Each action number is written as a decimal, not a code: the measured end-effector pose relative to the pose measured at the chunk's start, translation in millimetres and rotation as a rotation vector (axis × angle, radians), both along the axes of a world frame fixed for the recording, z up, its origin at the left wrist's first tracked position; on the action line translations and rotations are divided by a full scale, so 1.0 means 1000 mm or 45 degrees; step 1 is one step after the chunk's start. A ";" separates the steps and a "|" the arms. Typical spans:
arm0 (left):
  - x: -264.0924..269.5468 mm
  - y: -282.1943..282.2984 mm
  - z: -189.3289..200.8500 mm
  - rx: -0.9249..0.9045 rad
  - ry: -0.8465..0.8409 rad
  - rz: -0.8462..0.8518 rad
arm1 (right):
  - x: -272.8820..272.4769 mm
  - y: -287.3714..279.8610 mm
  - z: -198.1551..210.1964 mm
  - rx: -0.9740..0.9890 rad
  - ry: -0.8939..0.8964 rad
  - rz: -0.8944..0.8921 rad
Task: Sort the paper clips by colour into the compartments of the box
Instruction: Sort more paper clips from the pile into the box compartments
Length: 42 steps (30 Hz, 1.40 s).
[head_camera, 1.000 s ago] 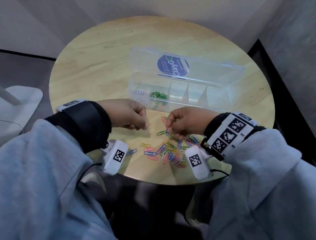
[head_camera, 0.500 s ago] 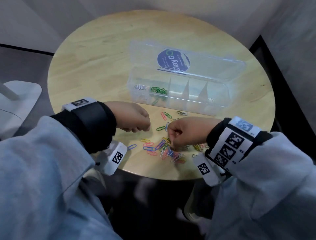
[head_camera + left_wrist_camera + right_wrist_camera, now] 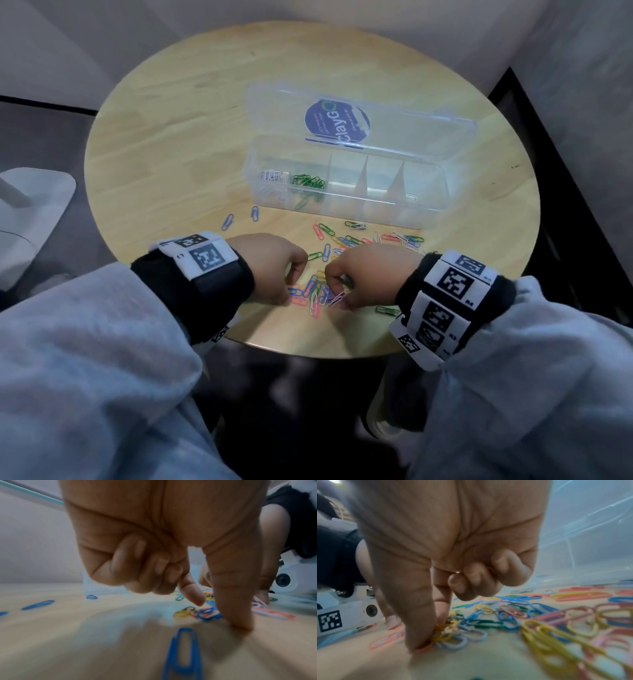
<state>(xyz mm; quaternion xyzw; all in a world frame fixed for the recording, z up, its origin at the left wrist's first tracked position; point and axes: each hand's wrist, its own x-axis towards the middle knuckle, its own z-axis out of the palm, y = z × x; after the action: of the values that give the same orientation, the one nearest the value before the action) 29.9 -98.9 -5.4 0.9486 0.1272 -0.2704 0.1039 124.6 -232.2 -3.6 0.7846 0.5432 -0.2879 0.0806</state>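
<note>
My right hand (image 3: 363, 274) has dropped from mid-air into the paper clips (image 3: 539, 616) on the worktop (image 3: 171, 144), pinching a yellow clip (image 3: 443, 632); left hand (image 3: 270, 263) curled, thumb down, holding nothing. Next pick's underway; clear box (image 3: 342, 185) waits beyond.

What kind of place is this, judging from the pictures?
Probably a plain indoor room corner, not a workshop: a small round wooden table, bare pale walls close behind it, and a clear compartment box with loose paper clips.
</note>
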 end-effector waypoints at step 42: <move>0.005 0.036 0.027 -1.399 -0.304 0.867 | 0.014 -0.004 0.013 0.004 0.389 -0.392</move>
<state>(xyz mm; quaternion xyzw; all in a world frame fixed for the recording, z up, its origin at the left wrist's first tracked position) 35.3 -63.4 21.2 0.6877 0.2515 -0.1409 0.6663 138.4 -235.8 9.4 0.8055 0.4233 -0.4117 -0.0487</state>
